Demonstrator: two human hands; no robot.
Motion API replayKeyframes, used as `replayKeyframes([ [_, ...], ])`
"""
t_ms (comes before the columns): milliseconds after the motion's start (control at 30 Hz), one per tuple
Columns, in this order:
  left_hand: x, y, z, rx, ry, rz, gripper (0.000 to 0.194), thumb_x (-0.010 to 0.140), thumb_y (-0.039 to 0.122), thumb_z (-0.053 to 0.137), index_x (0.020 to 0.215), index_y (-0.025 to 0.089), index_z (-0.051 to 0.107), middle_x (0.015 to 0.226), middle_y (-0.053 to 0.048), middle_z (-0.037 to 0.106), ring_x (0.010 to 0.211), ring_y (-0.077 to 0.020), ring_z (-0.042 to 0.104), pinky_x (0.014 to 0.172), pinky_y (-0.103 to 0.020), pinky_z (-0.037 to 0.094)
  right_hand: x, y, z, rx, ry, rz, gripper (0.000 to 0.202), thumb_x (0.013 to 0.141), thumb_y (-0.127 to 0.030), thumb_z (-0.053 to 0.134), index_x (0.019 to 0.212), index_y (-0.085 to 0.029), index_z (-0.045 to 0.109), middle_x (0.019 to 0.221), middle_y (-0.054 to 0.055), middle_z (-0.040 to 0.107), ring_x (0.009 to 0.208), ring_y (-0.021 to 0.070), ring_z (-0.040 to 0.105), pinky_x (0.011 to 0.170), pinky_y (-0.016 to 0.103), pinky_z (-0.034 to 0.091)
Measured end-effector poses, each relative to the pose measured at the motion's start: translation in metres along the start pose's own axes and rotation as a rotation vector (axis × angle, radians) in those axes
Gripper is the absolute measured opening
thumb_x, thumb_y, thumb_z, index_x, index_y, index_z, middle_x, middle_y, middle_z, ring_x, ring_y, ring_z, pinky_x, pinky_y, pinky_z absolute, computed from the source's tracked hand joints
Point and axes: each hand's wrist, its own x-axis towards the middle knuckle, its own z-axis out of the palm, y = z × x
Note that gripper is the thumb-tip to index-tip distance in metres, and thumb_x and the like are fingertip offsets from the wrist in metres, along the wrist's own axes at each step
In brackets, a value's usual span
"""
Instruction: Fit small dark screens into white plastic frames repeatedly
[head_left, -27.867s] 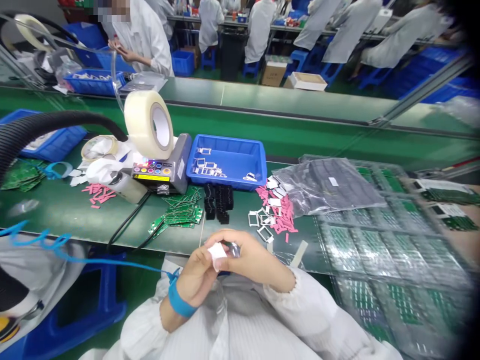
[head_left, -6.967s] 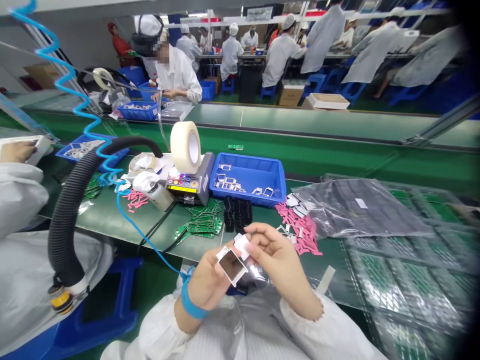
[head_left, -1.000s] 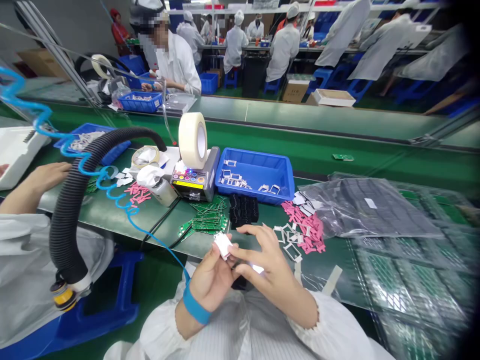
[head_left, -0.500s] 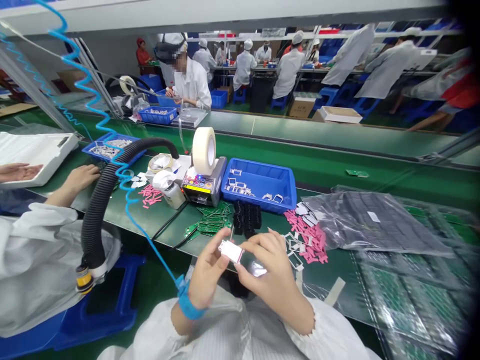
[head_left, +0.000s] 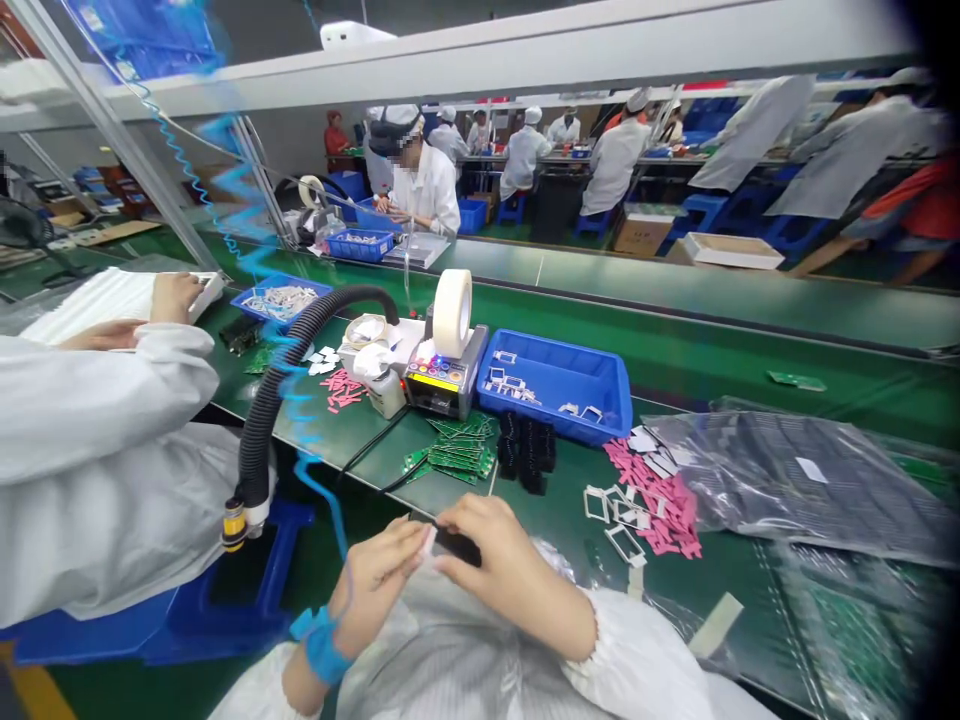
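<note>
White piece (head_left: 429, 543), green boards (head_left: 454, 450) beyond

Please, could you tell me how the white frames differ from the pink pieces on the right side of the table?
Colour: the frames are white, while the pieces are pink.
Shape: the frames are rectangular with open middles; the pink pieces look narrow and solid.
Arrangement: the frames are few and loosely spread, while the pink pieces form a dense heap.
Shared: both lie on the green table.
</note>
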Motion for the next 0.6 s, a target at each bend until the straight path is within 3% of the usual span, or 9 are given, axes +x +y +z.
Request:
replayKeyframes([
  [67, -0.015, -0.030, -0.021, -0.498, 0.276, -0.349, 0.023, 0.071, 0.010, 0.067, 0.092, 0.018, 0.073, 0.101, -0.011, 0.073, 0.104, -0.0255, 0.064, 0.104, -0.043, 0.040, 0.005, 0.002, 0.003, 0.044, -0.027, 0.011, 0.022, 0.078, -0.026, 0.065, 0.100, -0.021, 0.061, 0.093, 0.004, 0.063, 0.090, 0.0191, 0.057, 0.085, 0.038, 0.041],
  [100, -0.023, -0.044, -0.035, -0.830, 0.525, -0.454, 0.020, 0.070, 0.007, 0.067, 0.088, 0.013, 0.074, 0.094, -0.013, 0.075, 0.094, -0.0266, 0.068, 0.100, -0.045, 0.043, 0.006, 0.004, 0.003, 0.058, -0.027, 0.011, 0.022, 0.079, -0.024, 0.063, 0.101, -0.020, 0.061, 0.096, 0.005, 0.063, 0.092, 0.0198, 0.057, 0.086, 0.039, 0.041],
  [233, -0.053, -0.079, -0.097, -1.053, 0.885, -0.383, 0.036, 0.091, 0.011, 0.036, 0.103, 0.021, 0.068, 0.080, -0.004, 0.077, 0.077, -0.0148, 0.072, 0.092, -0.037, 0.051, 0.011, 0.011, -0.001, 0.216, 0.019, 0.038, 0.016, 0.078, -0.022, 0.061, 0.093, -0.020, 0.064, 0.093, 0.005, 0.064, 0.091, 0.0203, 0.057, 0.086, 0.039, 0.041],
  [333, -0.068, -0.082, -0.120, -1.166, 0.981, -0.326, 0.039, 0.094, 0.017, 0.030, 0.122, 0.023, 0.056, 0.089, -0.006, 0.076, 0.085, -0.0151, 0.071, 0.088, -0.034, 0.053, 0.029, 0.017, -0.003, 0.576, 0.115, 0.227, 0.010, 0.071, -0.022, 0.068, 0.080, -0.020, 0.068, 0.082, 0.002, 0.065, 0.080, 0.0173, 0.058, 0.080, 0.033, 0.044],
  [400, -0.070, -0.082, -0.122, -1.241, 0.978, -0.325, 0.040, 0.093, 0.019, 0.033, 0.129, 0.022, 0.049, 0.099, -0.010, 0.074, 0.092, -0.0188, 0.069, 0.088, -0.036, 0.053, 0.050, 0.021, -0.003, 0.758, 0.184, 0.376, 0.009, 0.071, -0.022, 0.068, 0.080, -0.019, 0.067, 0.075, 0.000, 0.063, 0.070, 0.0135, 0.057, 0.073, 0.029, 0.046],
  [500, -0.067, -0.086, -0.118, -1.322, 0.991, -0.305, 0.042, 0.093, 0.020, 0.033, 0.134, 0.027, 0.043, 0.098, -0.007, 0.075, 0.090, -0.0186, 0.070, 0.086, -0.034, 0.054, 0.086, 0.030, -0.005, 0.900, 0.262, 0.540, 0.013, 0.083, -0.025, 0.058, 0.093, -0.016, 0.062, 0.073, -0.003, 0.059, 0.057, 0.0082, 0.053, 0.061, 0.025, 0.048],
  [600, -0.063, -0.092, -0.118, -1.361, 1.010, -0.275, 0.045, 0.093, 0.022, 0.034, 0.137, 0.030, 0.037, 0.092, -0.003, 0.076, 0.087, -0.0163, 0.070, 0.082, -0.029, 0.056, 0.111, 0.039, -0.003, 1.029, 0.344, 0.685, 0.019, 0.090, -0.029, 0.053, 0.101, -0.013, 0.057, 0.084, 0.000, 0.060, 0.063, 0.0085, 0.057, 0.059, 0.025, 0.050],
])
